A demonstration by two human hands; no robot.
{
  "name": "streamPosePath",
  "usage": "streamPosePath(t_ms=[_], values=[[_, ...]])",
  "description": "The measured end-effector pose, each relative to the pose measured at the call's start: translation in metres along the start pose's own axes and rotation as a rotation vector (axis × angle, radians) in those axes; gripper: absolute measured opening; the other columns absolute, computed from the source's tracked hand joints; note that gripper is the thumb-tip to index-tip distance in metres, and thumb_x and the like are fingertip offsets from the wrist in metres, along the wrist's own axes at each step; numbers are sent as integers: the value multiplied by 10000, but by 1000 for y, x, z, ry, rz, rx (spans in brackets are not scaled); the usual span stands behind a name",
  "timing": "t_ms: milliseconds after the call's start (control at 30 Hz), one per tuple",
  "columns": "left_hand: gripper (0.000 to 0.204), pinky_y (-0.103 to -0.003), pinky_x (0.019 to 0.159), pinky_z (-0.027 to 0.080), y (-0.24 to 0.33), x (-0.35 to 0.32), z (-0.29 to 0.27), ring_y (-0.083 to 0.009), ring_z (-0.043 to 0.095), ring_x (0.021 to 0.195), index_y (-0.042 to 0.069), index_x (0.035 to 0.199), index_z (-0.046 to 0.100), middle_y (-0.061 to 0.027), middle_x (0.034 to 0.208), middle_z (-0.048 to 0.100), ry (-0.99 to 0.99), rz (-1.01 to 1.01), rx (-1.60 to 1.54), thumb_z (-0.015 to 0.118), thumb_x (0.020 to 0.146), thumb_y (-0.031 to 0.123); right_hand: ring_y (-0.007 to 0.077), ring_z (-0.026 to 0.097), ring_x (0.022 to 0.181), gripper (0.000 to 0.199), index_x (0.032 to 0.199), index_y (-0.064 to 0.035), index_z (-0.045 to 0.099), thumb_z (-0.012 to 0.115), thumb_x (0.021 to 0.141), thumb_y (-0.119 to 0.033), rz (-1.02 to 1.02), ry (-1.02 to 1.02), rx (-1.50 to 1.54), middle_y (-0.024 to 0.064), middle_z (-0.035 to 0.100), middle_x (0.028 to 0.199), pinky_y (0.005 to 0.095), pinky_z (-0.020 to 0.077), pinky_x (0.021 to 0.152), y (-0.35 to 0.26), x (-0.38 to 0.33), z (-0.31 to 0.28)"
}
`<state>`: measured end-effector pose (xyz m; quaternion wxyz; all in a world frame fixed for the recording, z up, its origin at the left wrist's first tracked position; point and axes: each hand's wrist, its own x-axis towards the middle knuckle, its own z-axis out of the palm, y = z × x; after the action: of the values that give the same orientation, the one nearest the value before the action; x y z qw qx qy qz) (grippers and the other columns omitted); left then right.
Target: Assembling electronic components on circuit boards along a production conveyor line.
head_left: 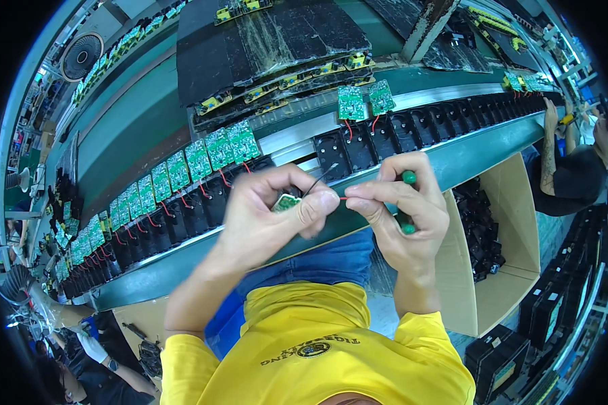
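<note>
Green circuit board [287,202], small, sits pinched in the left hand [267,219] just near the conveyor edge [412,177]. The right hand [402,212], closed round a green-handled tool [408,202], nips the board's red wire [342,198] at its fingertips. Best to keep that wire taut and the board level, I judge, working clear of the black housings [358,145] beyond.

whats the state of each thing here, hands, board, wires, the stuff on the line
left hand: closed, pinching a small green circuit board
small green circuit board: held off the line, mostly hidden by fingers
right hand: pinching a thin red wire, green-handled tool tucked in the palm
thin red wire: held taut between the hands
green-handled tool: gripped, tip hidden
black housings: in a row on the line, open
cardboard box: open, partly filled with black parts
</note>
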<state>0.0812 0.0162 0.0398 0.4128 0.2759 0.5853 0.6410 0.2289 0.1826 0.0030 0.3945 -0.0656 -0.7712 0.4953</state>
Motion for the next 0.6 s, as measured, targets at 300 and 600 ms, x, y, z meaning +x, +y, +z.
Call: streamPosePath(t_ms=[300, 600], values=[[126, -280, 795, 555, 44, 72, -28, -134, 670, 789, -12, 1026, 831, -27, 890, 815, 0, 149, 1031, 856, 1006, 109, 207, 597, 921, 287, 1145, -158, 927, 989, 866, -192, -83, -7, -676, 41, 687, 1175, 340, 521, 802, 34, 4, 6], [150, -301, 791, 556, 18, 91, -35, -147, 657, 785, -30, 1014, 815, -44, 912, 821, 4, 133, 1160, 839, 1004, 118, 210, 591, 977, 287, 1123, -171, 925, 996, 856, -249, -32, -44, -765, 16, 678, 1197, 358, 520, 866, 48, -7, 17]])
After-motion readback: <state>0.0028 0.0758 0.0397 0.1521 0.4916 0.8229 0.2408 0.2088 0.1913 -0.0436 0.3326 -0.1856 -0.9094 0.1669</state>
